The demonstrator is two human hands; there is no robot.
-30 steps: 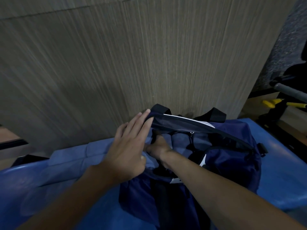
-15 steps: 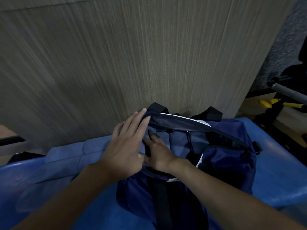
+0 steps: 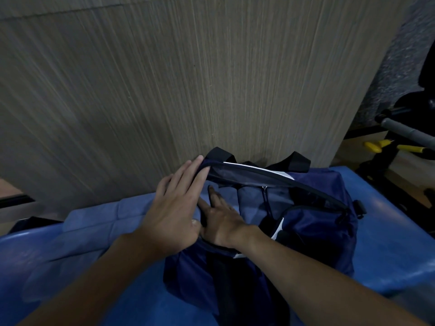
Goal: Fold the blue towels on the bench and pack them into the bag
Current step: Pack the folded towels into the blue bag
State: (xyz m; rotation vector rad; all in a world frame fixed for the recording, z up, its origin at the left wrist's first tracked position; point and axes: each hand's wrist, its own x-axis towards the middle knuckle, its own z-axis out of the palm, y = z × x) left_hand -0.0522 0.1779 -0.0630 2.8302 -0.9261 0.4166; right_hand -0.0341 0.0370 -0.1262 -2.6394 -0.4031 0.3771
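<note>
- Both hands are seen at the mouth of the bag (image 3: 317, 231). The left hand (image 3: 174, 212) is laid flat, fingers straight and together, against the left end of the raised rim, and nothing is gripped by it.
- The right hand (image 3: 222, 222) is reached into the opening, with fingers stretched out and pressed on a folded towel (image 3: 250, 203) inside; nothing is clasped.
- A second towel (image 3: 94, 222) is spread on the worktop (image 3: 388, 243) just left of the bag, partly covered by the left forearm.
- The right palm's underside and the bag's depth are lost in shadow, so how many towels are packed cannot be told. The near end of the bag is cut off by the lower edge.
- The bag is of smooth navy fabric with white flashes, black webbing handles (image 3: 221, 154) and a zip along the rim. The towels are a paler, matte blue with soft creases, and the worktop looks padded and slightly glossy.
- A wall (image 3: 188, 90) of fine vertical grain stands behind.
</note>
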